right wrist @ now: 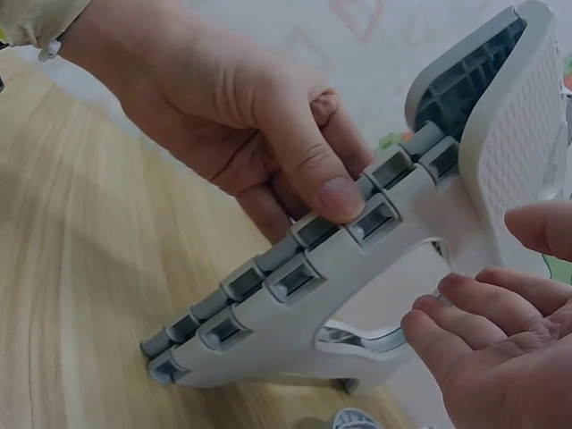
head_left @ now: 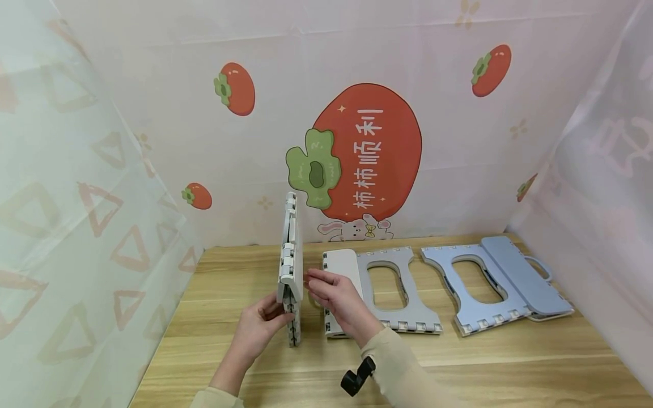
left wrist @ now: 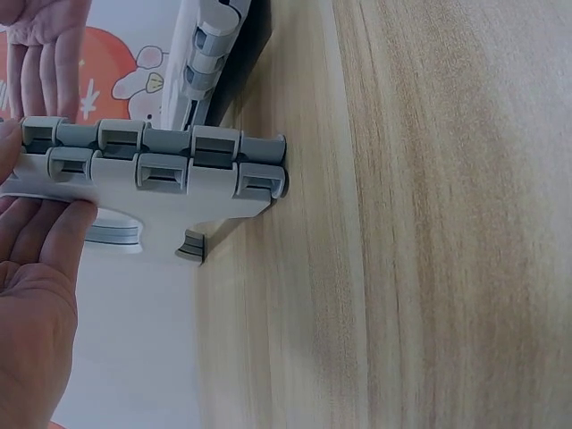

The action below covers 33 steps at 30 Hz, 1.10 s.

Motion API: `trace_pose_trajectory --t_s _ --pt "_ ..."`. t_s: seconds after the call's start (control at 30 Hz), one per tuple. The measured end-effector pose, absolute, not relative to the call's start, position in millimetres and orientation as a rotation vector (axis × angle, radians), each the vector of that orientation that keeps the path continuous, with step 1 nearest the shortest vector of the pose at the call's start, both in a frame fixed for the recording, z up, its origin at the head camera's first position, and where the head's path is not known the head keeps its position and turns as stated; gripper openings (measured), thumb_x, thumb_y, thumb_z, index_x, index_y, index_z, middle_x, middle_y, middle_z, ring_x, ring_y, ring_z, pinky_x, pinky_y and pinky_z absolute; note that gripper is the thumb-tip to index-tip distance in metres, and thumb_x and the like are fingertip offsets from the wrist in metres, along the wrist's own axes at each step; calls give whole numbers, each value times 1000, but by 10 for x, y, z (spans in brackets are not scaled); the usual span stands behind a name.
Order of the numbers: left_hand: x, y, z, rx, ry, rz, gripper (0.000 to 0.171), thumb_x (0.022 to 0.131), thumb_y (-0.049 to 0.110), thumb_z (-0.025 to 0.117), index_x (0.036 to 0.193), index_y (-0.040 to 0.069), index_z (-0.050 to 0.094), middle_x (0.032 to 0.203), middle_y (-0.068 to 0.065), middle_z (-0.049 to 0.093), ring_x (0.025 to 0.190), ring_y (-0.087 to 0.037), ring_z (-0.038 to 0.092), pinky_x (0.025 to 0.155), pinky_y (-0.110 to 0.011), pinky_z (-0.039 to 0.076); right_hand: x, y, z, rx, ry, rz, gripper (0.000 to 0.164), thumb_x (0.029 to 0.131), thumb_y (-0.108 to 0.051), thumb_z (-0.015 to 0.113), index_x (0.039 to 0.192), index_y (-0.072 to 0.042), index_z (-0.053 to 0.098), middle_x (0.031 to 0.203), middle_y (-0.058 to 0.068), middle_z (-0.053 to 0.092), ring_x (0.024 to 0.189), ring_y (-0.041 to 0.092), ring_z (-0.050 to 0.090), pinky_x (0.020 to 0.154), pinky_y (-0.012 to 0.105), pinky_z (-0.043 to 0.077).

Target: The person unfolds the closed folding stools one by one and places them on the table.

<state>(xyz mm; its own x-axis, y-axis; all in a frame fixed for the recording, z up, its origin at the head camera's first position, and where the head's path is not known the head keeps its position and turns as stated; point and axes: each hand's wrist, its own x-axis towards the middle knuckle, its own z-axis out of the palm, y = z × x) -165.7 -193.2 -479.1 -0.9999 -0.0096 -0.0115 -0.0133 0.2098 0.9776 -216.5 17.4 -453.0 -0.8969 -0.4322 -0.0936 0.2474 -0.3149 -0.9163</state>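
A white and grey folding step stool stands on its edge, folded thin, left of the table's middle. My left hand grips its near hinged edge, the thumb on one side and the fingers on the other. In the right wrist view, the left thumb presses the grey hinges, and the two halves of the textured top spread slightly apart in a V. My right hand is at the stool's right side, palm toward it, fingers extended with the tips beside the oval cut-out.
A grey and white folded stool lies flat just right of my right hand. Farther right lies a blue folded stool with a loop handle. The wooden table meets a printed cloth backdrop behind and at both sides.
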Motion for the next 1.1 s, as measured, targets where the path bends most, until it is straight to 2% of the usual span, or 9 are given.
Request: trace_pose_trajectory --t_s 0.17,0.27,0.8,1.1 --pt "-1657 -1934 -4800 -23 2439 1969 62 84 16 85 141 9 61 131 -12 69 120 -30 67 94 -35 59 -2141 144 -4600 -275 1542 -2209 55 103 -17 62 150 5 46 154 20 48 141 32 48 119 47 37" --pt "-1656 -1930 -4801 -2 2450 1971 62 85 16 85 142 8 61 131 -13 69 120 -31 67 94 -36 59 -2116 124 -4625 -279 1555 -2191 51 102 -17 64 147 3 51 152 18 51 140 29 50 118 43 39" --pt "-1657 -1913 -4799 12 2435 1975 64 85 17 85 143 8 60 133 -13 67 121 -31 66 93 -33 59 -2033 55 -4692 -259 1614 -2121 52 98 -24 69 144 -2 57 154 15 49 143 29 46 117 42 41" --pt "-1654 -1911 -4791 20 2440 1977 64 85 18 85 143 8 60 132 -13 68 120 -30 67 93 -34 60 -1993 54 -4675 -263 1629 -2095 51 98 -27 70 141 -2 60 148 15 56 139 28 52 117 43 41"
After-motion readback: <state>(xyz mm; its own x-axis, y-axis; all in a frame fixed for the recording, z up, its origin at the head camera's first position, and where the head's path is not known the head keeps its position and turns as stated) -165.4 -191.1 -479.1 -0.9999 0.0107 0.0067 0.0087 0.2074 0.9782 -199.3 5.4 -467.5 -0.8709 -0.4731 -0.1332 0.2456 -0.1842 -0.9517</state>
